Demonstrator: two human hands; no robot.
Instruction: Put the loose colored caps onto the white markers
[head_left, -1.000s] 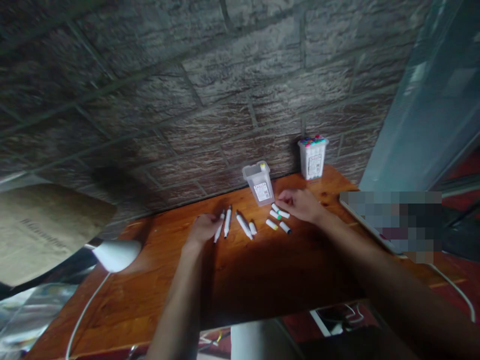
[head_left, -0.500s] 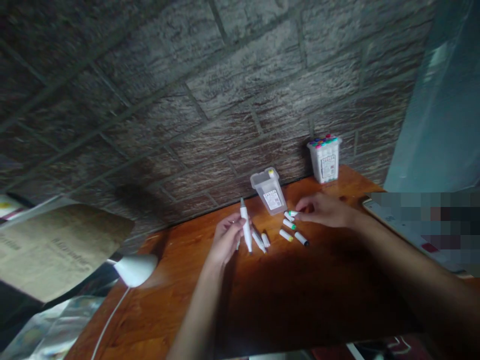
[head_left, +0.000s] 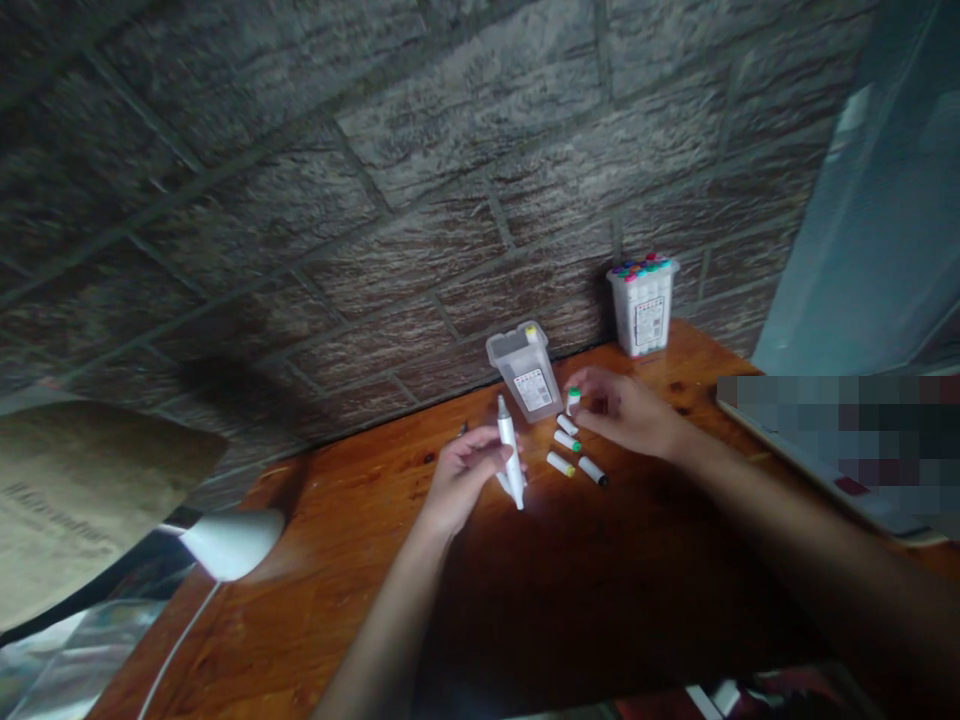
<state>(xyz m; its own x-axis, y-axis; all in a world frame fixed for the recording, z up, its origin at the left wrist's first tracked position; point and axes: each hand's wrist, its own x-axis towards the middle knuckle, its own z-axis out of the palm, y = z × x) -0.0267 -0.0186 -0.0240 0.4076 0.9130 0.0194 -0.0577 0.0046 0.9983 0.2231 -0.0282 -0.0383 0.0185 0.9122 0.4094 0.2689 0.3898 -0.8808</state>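
A: Put the white marker (head_left: 510, 445) at the centre of the clock. Who has it?

B: The left hand (head_left: 459, 485), at eight o'clock! Fingers closed round the barrel, grey tip leaning between eleven and twelve.

A: And beneath it?

B: Another white piece (head_left: 505, 483) peeks out by the fingers; I can't tell whether it's held or lying there.

A: Over to the right hand (head_left: 628, 412), between two and three!

B: Thumb and fingertips pinch a green-topped cap (head_left: 574, 398) at two o'clock, coloured end up.

A: Any more caps?

B: Four on the wooden desk (head_left: 360, 560)! A white cap (head_left: 567, 425) just before three, a green-ended cap (head_left: 567, 440) at three, then just past three a yellow-ended cap (head_left: 559, 462) and, farther out, a black-ended cap (head_left: 592, 471).

A: Up the field?

B: The clear tub (head_left: 517, 368) just past twelve, one yellow-ended piece (head_left: 531, 334) inside. Just before two, well beyond the caps, stands a tub packed with markers (head_left: 643, 315), colourful ends up, near the stone-patterned wall (head_left: 420, 260).
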